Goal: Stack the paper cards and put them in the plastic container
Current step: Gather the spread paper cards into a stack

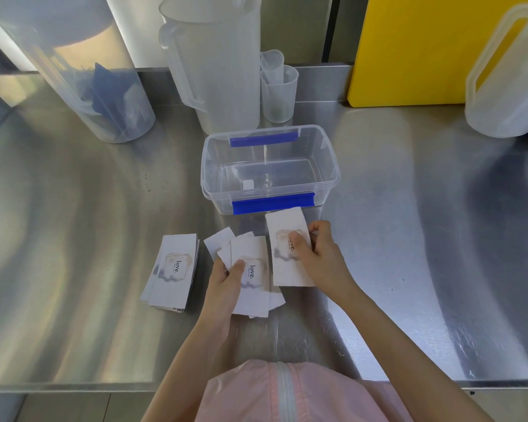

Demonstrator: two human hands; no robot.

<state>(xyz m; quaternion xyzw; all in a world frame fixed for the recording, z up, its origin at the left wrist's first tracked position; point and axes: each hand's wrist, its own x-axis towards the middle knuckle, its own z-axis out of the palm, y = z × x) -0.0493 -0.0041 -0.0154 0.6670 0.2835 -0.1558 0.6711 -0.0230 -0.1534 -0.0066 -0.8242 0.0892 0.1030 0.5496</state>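
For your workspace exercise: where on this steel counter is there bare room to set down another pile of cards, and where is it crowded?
Free: the wide counter left of the stacked cards, and the stretch right of the right hand and container. Crowded: between the container's near wall and both hands, where the left hand holds fanned cards, and the back edge lined with jugs.

A steel desk (73,208) carries a clear container (333,166) at centre, a card stack (173,269) at 8 o'clock, jugs (214,62) at 12, a yellow board (409,50) at 1.
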